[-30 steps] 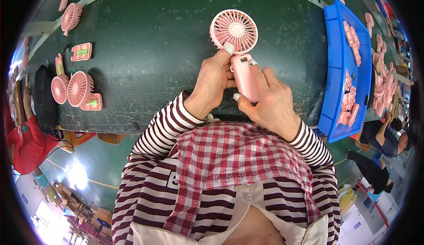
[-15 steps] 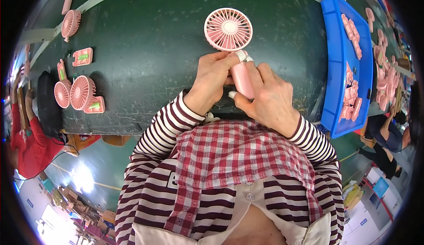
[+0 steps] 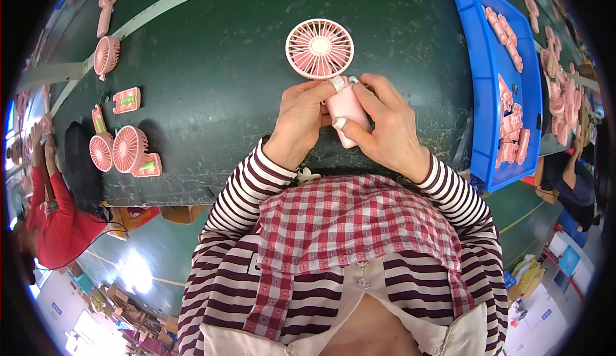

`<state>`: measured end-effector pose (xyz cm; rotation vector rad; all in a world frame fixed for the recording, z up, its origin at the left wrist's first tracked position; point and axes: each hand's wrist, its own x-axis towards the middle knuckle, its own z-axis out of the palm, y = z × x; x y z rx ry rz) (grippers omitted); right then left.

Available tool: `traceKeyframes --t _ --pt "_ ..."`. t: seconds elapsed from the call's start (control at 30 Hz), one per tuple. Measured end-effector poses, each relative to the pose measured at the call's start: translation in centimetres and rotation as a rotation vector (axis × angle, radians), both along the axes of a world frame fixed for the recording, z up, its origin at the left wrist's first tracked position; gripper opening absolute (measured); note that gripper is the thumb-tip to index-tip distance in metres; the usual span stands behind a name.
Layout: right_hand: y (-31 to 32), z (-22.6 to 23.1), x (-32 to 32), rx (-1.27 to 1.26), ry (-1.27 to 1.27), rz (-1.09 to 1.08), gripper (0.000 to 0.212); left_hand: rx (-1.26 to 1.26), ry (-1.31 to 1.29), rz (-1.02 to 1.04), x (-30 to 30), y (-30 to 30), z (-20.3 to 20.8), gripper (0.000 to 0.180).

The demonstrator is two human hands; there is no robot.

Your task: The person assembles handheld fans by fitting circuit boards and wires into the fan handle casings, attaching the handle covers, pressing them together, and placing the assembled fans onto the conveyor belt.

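On the dark green table (image 3: 212, 86), left of the blue tray (image 3: 482, 93) of pink parts, a pink handheld fan (image 3: 327, 67) stands with its long axis running away from the person, round grille head at the far end, handle toward the body. The left hand (image 3: 298, 122) and right hand (image 3: 385, 125) both close around the handle, fingertips pinching its top and near end. This looks like pressing the handle shell together, which calls for even squeezing along the seam.

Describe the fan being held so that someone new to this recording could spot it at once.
Start at the dark green table and go to its near edge, where the left hand and right hand meet. Between them is a pink handheld fan, round grille pointing away. Unlike the other pink fans lying along the table's left side, it alone is in hand.
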<state>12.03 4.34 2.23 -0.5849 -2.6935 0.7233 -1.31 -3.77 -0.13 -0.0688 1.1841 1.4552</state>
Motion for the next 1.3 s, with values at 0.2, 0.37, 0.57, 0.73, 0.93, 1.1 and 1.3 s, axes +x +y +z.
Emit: traceKeyframes --t 0.2,0.37,0.57,0.73,0.93,1.1,1.3 --pt "0.0 -0.1 -0.1 -0.213 0.171 -0.172 0.040 0.100 -0.004 0.022 0.0 -0.4 -0.4 0.026" --pt "0.0 -0.3 0.2 -0.686 0.052 -0.308 0.033 0.318 0.042 0.030 -0.2 -0.6 -0.8 0.028" --pt "0.1 0.3 -0.5 -0.931 -0.022 -0.216 0.030 0.375 0.085 0.009 0.2 -0.8 -0.3 0.028" --pt "-0.1 0.0 -0.6 -0.947 0.012 -0.223 0.033 0.390 0.081 0.022 0.3 -1.0 -0.2 0.026" --pt "-0.4 0.2 -0.4 -0.936 0.032 -0.216 0.029 0.432 0.050 0.027 0.3 -0.9 -0.2 0.025" --pt "-0.6 0.5 -0.5 -0.983 0.024 -0.260 0.025 0.427 0.111 0.006 0.3 -1.2 -0.6 0.035" --pt "-0.8 0.8 -1.4 -1.143 -0.023 -0.318 0.024 0.464 0.101 -0.001 0.5 -0.9 -0.5 0.035"
